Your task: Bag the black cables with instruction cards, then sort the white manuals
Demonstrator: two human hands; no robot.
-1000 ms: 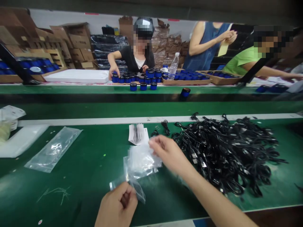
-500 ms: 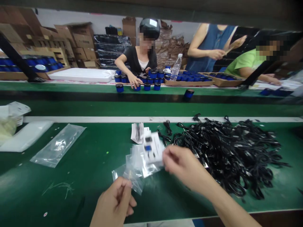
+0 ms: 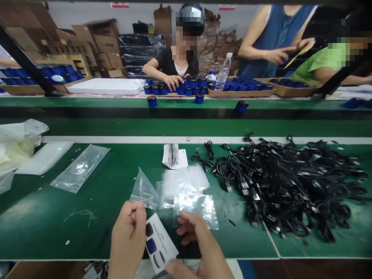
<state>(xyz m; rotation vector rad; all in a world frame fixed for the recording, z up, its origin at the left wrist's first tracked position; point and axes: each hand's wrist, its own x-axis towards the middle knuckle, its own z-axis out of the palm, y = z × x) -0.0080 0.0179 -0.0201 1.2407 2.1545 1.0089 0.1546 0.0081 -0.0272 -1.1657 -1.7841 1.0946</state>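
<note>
My left hand (image 3: 129, 232) is closed, pinching a small clear plastic bag (image 3: 143, 190) between thumb and fingers; the bag stands up from the fingertips. Beside it a white printed leaflet (image 3: 161, 243) with dark and blue pictures lies tilted between my hands. My right hand (image 3: 200, 244) has its thumb on the leaflet's lower right corner, while its other fingers are curled loosely apart above; whatever grips the underside is hidden. Just past my right fingers lies a clear bag (image 3: 200, 209), in front of a pile of similar clear bags (image 3: 183, 180).
Folded leaflets (image 3: 171, 155) stand behind the bags. A large heap of black cables (image 3: 279, 182) covers the right side. A longer plastic bag (image 3: 81, 168) and white packaging (image 3: 46, 157) lie left. Across the bench, co-workers stand near blue jars (image 3: 188, 87) and a bottle (image 3: 223, 71).
My right hand has brought the leaflet from above the bag pile down and nearer to me, beside my left hand. The bag in my left hand now points upward. A co-worker's hand has moved back.
</note>
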